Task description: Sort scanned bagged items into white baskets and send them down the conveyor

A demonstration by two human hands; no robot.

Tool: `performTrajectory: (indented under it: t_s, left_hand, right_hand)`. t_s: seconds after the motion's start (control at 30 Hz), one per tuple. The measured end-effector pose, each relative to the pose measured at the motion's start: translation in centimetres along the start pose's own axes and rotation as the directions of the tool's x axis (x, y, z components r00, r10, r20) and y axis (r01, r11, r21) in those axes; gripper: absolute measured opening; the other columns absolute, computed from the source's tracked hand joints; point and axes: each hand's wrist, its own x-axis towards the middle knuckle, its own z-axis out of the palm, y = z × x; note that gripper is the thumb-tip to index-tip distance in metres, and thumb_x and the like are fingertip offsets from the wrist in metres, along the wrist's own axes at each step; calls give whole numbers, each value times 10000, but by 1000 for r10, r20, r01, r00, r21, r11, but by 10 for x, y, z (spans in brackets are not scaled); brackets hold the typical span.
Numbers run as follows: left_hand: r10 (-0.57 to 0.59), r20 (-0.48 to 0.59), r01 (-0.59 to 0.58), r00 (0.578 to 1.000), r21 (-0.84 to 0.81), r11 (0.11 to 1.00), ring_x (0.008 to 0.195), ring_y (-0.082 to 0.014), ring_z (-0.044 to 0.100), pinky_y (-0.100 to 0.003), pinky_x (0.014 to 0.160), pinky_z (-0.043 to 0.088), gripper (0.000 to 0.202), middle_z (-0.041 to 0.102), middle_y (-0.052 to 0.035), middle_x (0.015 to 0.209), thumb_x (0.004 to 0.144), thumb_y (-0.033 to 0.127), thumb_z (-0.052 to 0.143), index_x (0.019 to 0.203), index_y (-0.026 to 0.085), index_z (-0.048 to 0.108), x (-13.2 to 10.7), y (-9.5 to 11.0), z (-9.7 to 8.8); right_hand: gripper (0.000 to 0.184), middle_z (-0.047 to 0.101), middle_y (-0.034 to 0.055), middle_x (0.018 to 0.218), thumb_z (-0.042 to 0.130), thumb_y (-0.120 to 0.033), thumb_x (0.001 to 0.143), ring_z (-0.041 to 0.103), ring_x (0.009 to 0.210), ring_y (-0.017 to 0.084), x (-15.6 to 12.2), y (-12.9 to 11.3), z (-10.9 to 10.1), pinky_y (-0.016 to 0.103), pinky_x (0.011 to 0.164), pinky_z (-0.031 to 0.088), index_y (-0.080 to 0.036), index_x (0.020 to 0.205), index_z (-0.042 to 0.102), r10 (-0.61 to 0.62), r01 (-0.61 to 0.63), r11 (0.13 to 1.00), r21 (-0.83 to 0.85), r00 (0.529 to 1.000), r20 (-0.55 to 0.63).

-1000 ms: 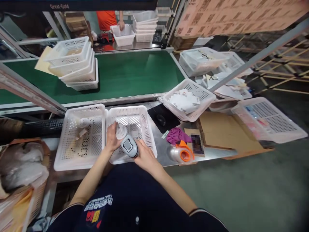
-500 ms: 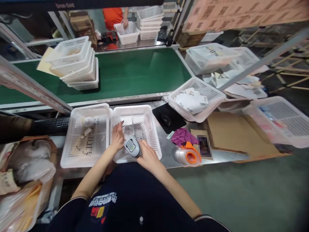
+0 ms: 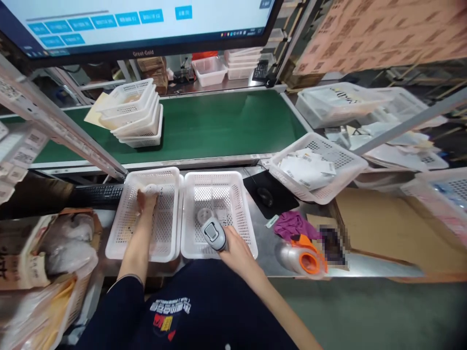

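My left hand reaches down into the left white plastic basket, its fingers curled round a small round white item near the far wall. Part of that item is hidden by the hand. Closed around a grey handheld barcode scanner, my right hand is over the near right part of the right white basket. A clear round item lies in that basket, just beyond the scanner, beside a small labelled packet.
A monitor overhangs the far side. Stacked baskets stand on the green conveyor. To the right are a mouse, a basket of white packets, purple cloth and an orange tape dispenser. A keyboard lies left.
My left hand has moved from the right basket into the left one, reaching the round white item. The right hand still holds the scanner. The view has tilted up, bringing the monitor screen in.
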Motion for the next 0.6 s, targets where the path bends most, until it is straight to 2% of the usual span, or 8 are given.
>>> performTrajectory:
  t_s: [0.07,0.13,0.2,0.27,0.4,0.5,0.53,0.6]
  left_hand:
    - [74,-6,-74,997,-15,997,1555,-479,327,-669,1321,205,755,458,-284,1519,770,306,895,1316,98,417,-7,8,4]
    - [248,-24,-249,968,-28,968,1553,-457,335,-618,1340,189,888,442,-286,1545,737,314,918,1409,77,389,-19,20,8]
    - [457,-45,-459,888,-26,888,1543,-447,358,-600,1339,217,962,432,-307,1561,747,363,906,1480,57,362,-34,31,12]
    - [598,-39,-599,800,-24,800,1519,-453,393,-606,1329,248,994,447,-341,1539,762,426,886,1502,26,356,-51,39,17]
    - [666,69,-657,743,-117,745,1519,-425,421,-597,1339,220,854,472,-327,1530,856,485,786,1504,76,408,-82,53,37]
    - [671,183,-648,718,-174,741,1549,-414,402,-597,1347,195,791,479,-296,1561,898,493,736,1534,126,441,-100,74,61]
    - [681,264,-659,683,-178,731,1565,-426,383,-609,1354,163,826,474,-299,1579,883,490,752,1552,119,442,-103,82,68]
    - [673,466,-685,574,-177,707,1595,-459,337,-654,1358,67,943,441,-299,1630,809,479,835,1585,117,440,-102,96,77]
  right_hand:
    - [515,619,105,1236,629,-109,839,672,1032,276,9,-10,-5,352,822,469,-209,1343,600,-36,36,999,-25,999,4]
    - [606,605,124,1311,644,-133,838,673,1022,280,20,-24,-11,368,816,483,-205,1435,564,-78,79,995,-53,997,21]
    - [672,589,141,1366,664,-186,854,675,1016,291,32,-41,-19,392,823,502,-199,1511,524,-120,123,989,-81,992,32]
    - [704,582,151,1394,678,-232,869,679,1012,300,45,-57,-25,412,836,519,-196,1550,500,-154,156,982,-108,988,31]
    - [699,609,154,1382,680,-264,887,687,1019,313,63,-72,-33,424,847,535,-202,1559,498,-158,154,977,-147,987,-13]
    - [638,632,144,1324,689,-260,873,680,1044,313,62,-58,-38,412,853,537,-193,1493,551,-138,127,985,-121,986,-93]
    - [617,640,137,1295,692,-251,861,676,1065,315,59,-48,-40,404,857,534,-191,1463,572,-127,116,989,-97,984,-124]
    - [587,656,121,1246,698,-238,826,670,1106,319,48,-21,-41,390,865,527,-197,1404,604,-80,75,997,-37,979,-185]
